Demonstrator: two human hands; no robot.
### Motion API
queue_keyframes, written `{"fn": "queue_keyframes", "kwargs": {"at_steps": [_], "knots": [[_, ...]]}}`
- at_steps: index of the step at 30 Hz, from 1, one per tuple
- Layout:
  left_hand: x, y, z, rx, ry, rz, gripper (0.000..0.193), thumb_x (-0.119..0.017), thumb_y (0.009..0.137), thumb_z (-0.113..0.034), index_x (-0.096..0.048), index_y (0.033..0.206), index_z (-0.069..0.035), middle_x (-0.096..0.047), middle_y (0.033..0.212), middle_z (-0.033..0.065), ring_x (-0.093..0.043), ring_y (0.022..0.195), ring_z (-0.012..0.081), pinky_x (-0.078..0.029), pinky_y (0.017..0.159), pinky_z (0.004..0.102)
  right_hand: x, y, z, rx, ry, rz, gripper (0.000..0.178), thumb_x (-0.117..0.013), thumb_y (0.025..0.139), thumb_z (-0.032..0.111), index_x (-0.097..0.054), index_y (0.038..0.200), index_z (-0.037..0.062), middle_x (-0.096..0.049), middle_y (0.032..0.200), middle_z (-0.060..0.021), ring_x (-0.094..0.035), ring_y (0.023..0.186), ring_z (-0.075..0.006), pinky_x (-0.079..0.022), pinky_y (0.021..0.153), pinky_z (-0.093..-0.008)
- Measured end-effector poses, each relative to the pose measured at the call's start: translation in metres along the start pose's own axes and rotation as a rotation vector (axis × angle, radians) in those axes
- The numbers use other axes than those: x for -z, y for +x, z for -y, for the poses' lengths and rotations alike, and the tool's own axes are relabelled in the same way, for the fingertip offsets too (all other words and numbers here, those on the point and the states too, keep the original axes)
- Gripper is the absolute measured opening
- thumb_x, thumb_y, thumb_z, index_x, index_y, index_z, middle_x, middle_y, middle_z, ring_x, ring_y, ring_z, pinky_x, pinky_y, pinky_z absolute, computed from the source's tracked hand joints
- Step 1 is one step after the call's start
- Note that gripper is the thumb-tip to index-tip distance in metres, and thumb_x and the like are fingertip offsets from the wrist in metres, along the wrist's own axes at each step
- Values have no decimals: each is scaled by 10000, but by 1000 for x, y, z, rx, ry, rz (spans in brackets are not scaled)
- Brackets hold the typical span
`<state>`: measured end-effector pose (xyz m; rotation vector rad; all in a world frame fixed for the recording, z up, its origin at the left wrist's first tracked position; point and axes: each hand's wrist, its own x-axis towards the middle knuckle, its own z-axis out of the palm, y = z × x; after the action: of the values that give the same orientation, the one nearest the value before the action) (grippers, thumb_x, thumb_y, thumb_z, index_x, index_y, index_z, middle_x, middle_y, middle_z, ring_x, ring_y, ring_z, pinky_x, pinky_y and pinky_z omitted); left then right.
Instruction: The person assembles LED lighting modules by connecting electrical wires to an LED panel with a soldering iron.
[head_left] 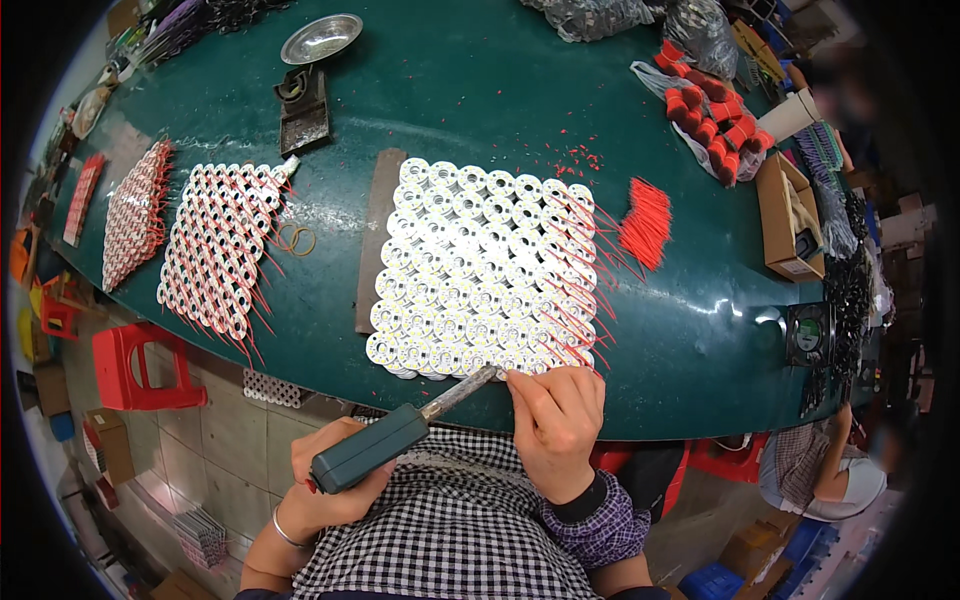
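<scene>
My left hand [322,485] grips a soldering iron [385,440] by its dark green handle, its metal tip reaching the near edge of a panel of round white discs [470,270] on the green table [690,330]. My right hand [555,420] is closed at that same near edge, fingertips pinched right beside the iron's tip; what they pinch is too small to make out. Red wires stick out along the panel's right columns.
Two more disc panels with red wires [215,245] lie at the left. A pile of cut red wires [645,222] sits right of the main panel. A metal dish [321,38], iron stand [303,110], cardboard box [790,215], red spools [715,115], red stool [135,368] and another person [825,465] are around.
</scene>
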<state>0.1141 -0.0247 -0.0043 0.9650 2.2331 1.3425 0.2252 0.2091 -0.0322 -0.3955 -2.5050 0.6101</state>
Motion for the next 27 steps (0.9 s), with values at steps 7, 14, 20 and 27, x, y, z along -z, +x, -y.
{"fn": "queue_keyframes", "kwargs": {"at_steps": [7, 14, 20, 27], "knots": [[2, 0, -1, 0, 26, 13, 216, -804, 683, -3, -665, 844, 32, -686, 811, 119, -691, 665, 230, -539, 597, 306, 1, 1, 1, 6, -20, 0, 160, -761, 797, 11, -734, 955, 19, -603, 806, -32, -586, 800, -220, -427, 791, -393], [3, -2, -3, -26, 33, -42, 244, -798, 695, -2, -712, 918, 45, -699, 821, 124, -701, 679, 232, -549, 610, 303, 1, 2, 1, 13, -34, 0, 153, -762, 796, 12, -733, 946, 15, -591, 790, -37, -581, 781, -225, -432, 779, -393], [1, 0, -5, 43, -31, -48, 248, -798, 710, -7, -719, 939, 50, -721, 883, 140, -721, 731, 232, -566, 657, 297, 6, 6, 3, 12, -39, -1, 216, -784, 743, -38, -730, 939, 38, -623, 810, -35, -590, 783, -239, -428, 745, -379], [1, -5, -3, 208, -132, -44, 259, -790, 730, -7, -715, 969, 59, -710, 891, 133, -688, 730, 213, -547, 666, 298, 31, 17, -28, -66, -106, -81, 190, -757, 784, -16, -723, 960, 49, -639, 886, -44, -596, 851, -259, -451, 718, -388]]}}
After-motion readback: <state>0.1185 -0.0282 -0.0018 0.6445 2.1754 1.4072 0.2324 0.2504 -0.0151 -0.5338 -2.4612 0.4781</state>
